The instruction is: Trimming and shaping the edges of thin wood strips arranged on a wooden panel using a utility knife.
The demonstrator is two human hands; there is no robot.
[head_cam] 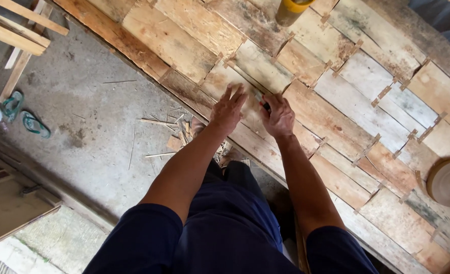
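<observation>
Left hand (pixel 228 109) lies flat, fingers apart, on the panel (pixel 336 109); right hand (pixel 278 117), just beside, clamps a small dark tool (pixel 266 106).

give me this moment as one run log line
left hand: flat on plank panel | right hand: gripping small dark tool at plank seam | near: yellow cylinder, tape roll

Small dark tool (pixel 266 106) upright, on pale worn plank (pixel 255 109), patchwork wood panel (pixel 356 109)
</observation>
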